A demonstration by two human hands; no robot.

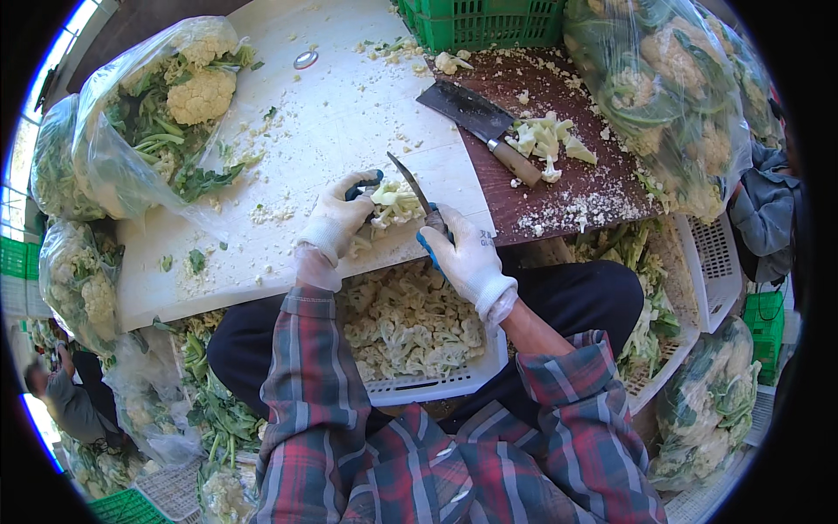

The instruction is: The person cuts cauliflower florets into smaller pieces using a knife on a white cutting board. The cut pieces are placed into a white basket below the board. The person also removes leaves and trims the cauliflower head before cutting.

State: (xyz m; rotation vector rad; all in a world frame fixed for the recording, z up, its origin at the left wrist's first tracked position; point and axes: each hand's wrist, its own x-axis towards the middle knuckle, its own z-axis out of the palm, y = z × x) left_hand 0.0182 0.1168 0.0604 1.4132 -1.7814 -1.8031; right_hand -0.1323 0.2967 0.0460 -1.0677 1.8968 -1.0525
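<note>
My left hand, in a white knit glove with blue-coated fingers, grips a cut piece of cauliflower just above the white board. A small knife is in my right hand, gloved the same way; its blade points up and away, beside the cauliflower. Below the board's near edge, a white plastic crate between my legs holds many cut florets. To the right, a cleaver with a wooden handle lies across the board's edge and the dark red tabletop, its handle near a trimmed cauliflower piece.
Clear plastic bags of cauliflower stand at left, with another large bag at right. A green crate sits at the back. Leaf trimmings fill a crate beside my right knee. Other people are at both sides.
</note>
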